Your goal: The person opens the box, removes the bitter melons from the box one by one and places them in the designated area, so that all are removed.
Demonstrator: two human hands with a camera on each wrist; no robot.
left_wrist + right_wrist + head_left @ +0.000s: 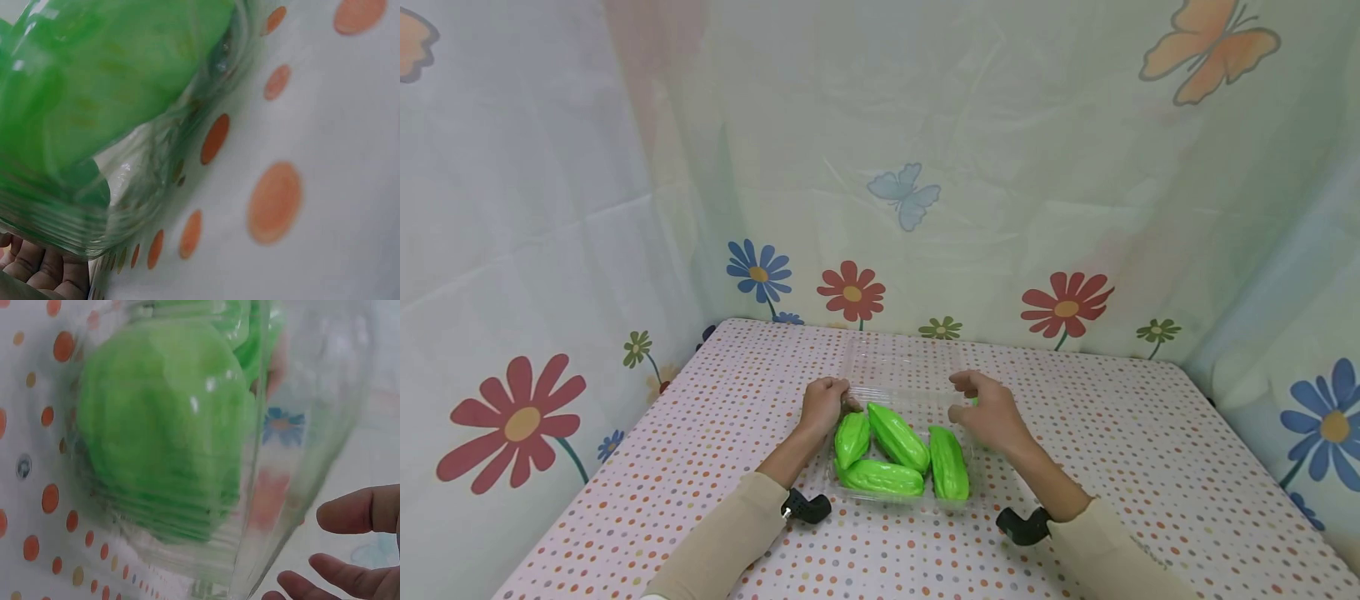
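Note:
A clear plastic clamshell box (902, 502) stands on the table with its transparent lid (901, 360) raised at the back. Inside lie several glossy green, ridged fruits like star fruit (898, 439), tapered at the ends. My left hand (824, 407) grips the box's left rear edge, its fingers (47, 265) curled against the wall in the left wrist view. At the right rear corner my right hand (992, 412) hovers with thumb and fingers spread, nothing between them. In the right wrist view its thumb (353, 515) shows just beside the clear plastic.
A dotted cloth covers the table (730, 467). Curtains printed with flowers and butterflies (910, 196) hang behind and at both sides. A black wrist camera (807, 506) sits on the left wrist, another (1024, 527) on the right.

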